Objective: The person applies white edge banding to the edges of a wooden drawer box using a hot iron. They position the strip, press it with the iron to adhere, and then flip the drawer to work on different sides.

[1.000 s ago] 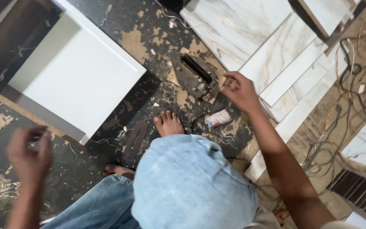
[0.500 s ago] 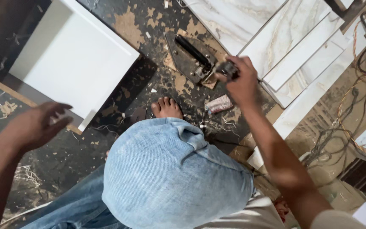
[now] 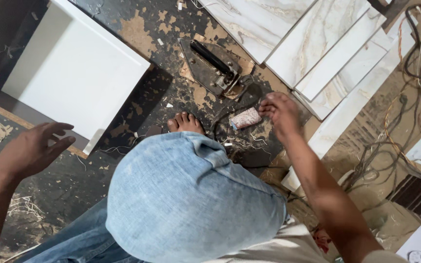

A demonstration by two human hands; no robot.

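My right hand [image 3: 279, 109] has dropped from the iron [image 3: 214, 66] to the speckled block [image 3: 245, 118], fingers loosely curled; left hand [image 3: 34, 147] hovers open.

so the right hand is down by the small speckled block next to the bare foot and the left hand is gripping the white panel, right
Not quite. In the head view the left hand is open and empty, hovering beside the white panel without gripping it. The rest holds: the right hand is down by the small speckled block next to the bare foot.
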